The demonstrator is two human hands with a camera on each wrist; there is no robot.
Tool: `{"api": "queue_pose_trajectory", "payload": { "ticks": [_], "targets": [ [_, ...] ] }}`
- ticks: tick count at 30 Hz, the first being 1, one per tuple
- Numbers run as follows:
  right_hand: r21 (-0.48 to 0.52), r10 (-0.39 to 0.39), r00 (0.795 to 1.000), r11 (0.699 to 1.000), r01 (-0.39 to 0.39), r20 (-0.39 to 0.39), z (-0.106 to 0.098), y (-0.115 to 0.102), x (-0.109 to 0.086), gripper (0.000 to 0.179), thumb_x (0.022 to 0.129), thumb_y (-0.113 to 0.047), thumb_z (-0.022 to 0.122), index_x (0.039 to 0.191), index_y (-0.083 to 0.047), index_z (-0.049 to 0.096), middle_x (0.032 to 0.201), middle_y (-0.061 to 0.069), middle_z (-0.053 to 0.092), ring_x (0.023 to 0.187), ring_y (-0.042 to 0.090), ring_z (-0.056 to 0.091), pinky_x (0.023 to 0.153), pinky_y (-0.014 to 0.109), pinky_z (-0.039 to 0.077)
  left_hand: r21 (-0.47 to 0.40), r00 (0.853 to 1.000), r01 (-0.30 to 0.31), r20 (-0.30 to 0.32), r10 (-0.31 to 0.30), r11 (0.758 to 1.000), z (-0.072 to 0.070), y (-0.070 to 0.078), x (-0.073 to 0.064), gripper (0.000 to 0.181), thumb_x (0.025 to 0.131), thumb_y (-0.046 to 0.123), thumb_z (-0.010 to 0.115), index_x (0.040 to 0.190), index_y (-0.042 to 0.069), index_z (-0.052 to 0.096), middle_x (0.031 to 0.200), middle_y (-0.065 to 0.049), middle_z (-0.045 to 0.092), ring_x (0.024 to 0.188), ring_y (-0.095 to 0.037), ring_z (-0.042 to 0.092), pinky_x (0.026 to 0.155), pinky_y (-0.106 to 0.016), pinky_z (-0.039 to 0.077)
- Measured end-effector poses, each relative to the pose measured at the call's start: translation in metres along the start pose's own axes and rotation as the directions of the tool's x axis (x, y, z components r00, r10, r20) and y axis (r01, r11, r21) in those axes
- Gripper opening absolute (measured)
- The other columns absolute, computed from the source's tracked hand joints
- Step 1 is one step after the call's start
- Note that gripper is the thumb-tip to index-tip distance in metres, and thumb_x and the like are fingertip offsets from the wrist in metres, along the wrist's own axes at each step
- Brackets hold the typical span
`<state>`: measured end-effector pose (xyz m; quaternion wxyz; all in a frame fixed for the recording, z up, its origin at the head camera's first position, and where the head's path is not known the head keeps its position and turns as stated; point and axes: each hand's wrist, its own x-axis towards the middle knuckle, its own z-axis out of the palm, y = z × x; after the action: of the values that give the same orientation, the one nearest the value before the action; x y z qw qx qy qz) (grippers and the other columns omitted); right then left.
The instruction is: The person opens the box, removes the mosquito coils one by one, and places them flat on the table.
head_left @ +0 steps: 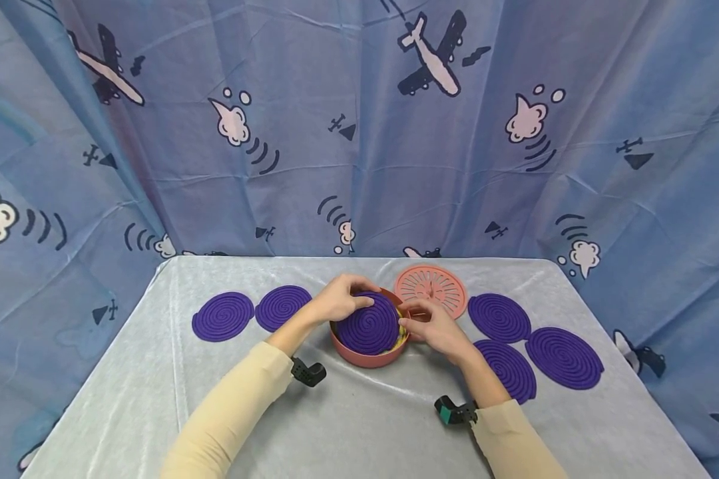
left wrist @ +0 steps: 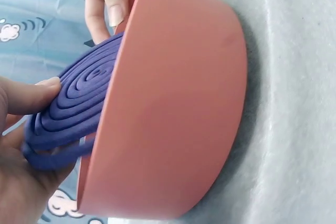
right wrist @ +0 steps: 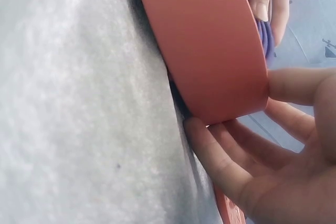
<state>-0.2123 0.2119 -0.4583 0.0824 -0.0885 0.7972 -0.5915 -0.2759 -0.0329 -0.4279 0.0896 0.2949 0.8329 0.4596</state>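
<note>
A purple spiral mosquito coil (head_left: 368,324) is tilted in the mouth of a round coral container (head_left: 368,360), partly below its rim. My left hand (head_left: 337,299) grips the coil by its upper edge; in the left wrist view the thumb (left wrist: 39,95) lies on its face and the fingers are behind it. With my right hand (head_left: 434,327) I hold the container's right side; in the right wrist view the thumb (right wrist: 296,84) is at the rim and the fingers (right wrist: 220,158) lie along the wall. Something yellow (head_left: 402,332) shows inside, mostly hidden by the coil.
Behind the container to the right lies a coral slotted lid (head_left: 428,283). Two coils lie left, one outer (head_left: 223,317) and one inner (head_left: 281,307). Three more lie right: a back coil (head_left: 499,317), a front coil (head_left: 506,369) and an outer coil (head_left: 564,358). A patterned curtain (head_left: 359,133) hangs behind the table.
</note>
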Motion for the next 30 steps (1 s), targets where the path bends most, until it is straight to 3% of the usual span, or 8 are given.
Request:
{"api": "queue_pose_trajectory", "payload": {
  "ticks": [5,12,18,30],
  "targets": [
    [0.003,-0.003,1.000,1.000,0.003,0.000,0.000,-0.001,0.001,0.039,0.096,-0.011,0.070,0.131,0.005,0.059,0.129,0.026,0.059,0.112,0.033,0.061,0.084,0.040,0.059,-0.035,1.000,-0.006,-0.028,0.005,0.999,-0.009,0.003,-0.001,0.024,0.094,0.003,0.068,0.117,0.001,0.073,0.111,-0.011,0.073,0.099,-0.019,0.066,0.092,-0.034,0.052],
    [-0.052,-0.011,1.000,0.999,0.011,-0.005,0.003,-0.026,-0.009,0.034,0.097,-0.002,0.065,0.128,0.012,0.058,0.126,0.032,0.058,0.112,0.037,0.059,0.085,0.042,0.058,-0.101,0.998,-0.035,-0.059,0.029,0.994,-0.024,0.012,-0.003,0.026,0.094,0.005,0.069,0.120,0.000,0.072,0.113,-0.012,0.072,0.098,-0.019,0.067,0.088,-0.031,0.053],
    [-0.023,0.005,1.000,1.000,-0.006,-0.005,0.000,-0.001,0.003,0.039,0.098,-0.007,0.067,0.132,0.009,0.058,0.128,0.029,0.058,0.112,0.033,0.060,0.083,0.037,0.059,-0.148,0.996,-0.042,-0.090,0.029,0.988,-0.038,0.019,-0.011,0.029,0.096,0.007,0.069,0.123,0.001,0.070,0.115,-0.012,0.072,0.098,-0.021,0.068,0.085,-0.031,0.055],
    [-0.037,0.011,1.000,0.999,-0.012,-0.027,0.001,0.004,0.004,0.036,0.095,-0.009,0.071,0.128,0.003,0.063,0.127,0.023,0.061,0.111,0.030,0.060,0.080,0.032,0.059,-0.185,0.988,-0.038,-0.156,0.009,0.982,-0.061,0.011,-0.045,0.030,0.094,0.001,0.069,0.122,-0.006,0.068,0.120,-0.017,0.070,0.106,-0.025,0.068,0.092,-0.031,0.054]
  ]
}}
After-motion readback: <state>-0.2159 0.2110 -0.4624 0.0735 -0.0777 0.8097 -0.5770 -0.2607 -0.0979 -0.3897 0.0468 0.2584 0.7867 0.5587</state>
